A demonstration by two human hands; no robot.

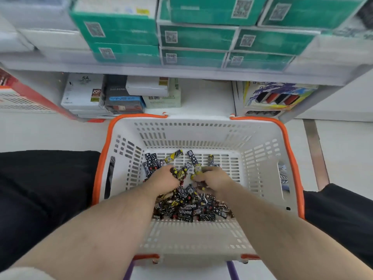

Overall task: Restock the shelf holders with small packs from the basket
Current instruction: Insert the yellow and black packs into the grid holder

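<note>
White shop floor, shelving ahead: stacked green cartons (123, 29) on the upper shelf, mixed small boxes (121, 93) on the bottom shelf; no holders identifiable in view. White slotted basket (262, 150) with orange rim sits on the floor between the person's knees.

Small packs (189, 209), black with yellow and white print, lie in a loose heap on the basket floor, mostly near side; a few strays (151, 160) toward the far wall.

Left hand (163, 178): grip clenched round several packs, fingers curled over them. Right hand (214, 179): grip likewise closed on a few packs, one yellow-printed pack sticking up between thumb and fingers. Both hands are deep in the basket, close together over the heap.

Judgement: step in hand is gathering a handful. To do it well, align packs the same way within each grip before lifting, so they slide into a holder without re-sorting. Take modest handfuls; overfilled grips likely shed packs through the basket slots or onto the floor. Lift clear of the basket walls
</note>
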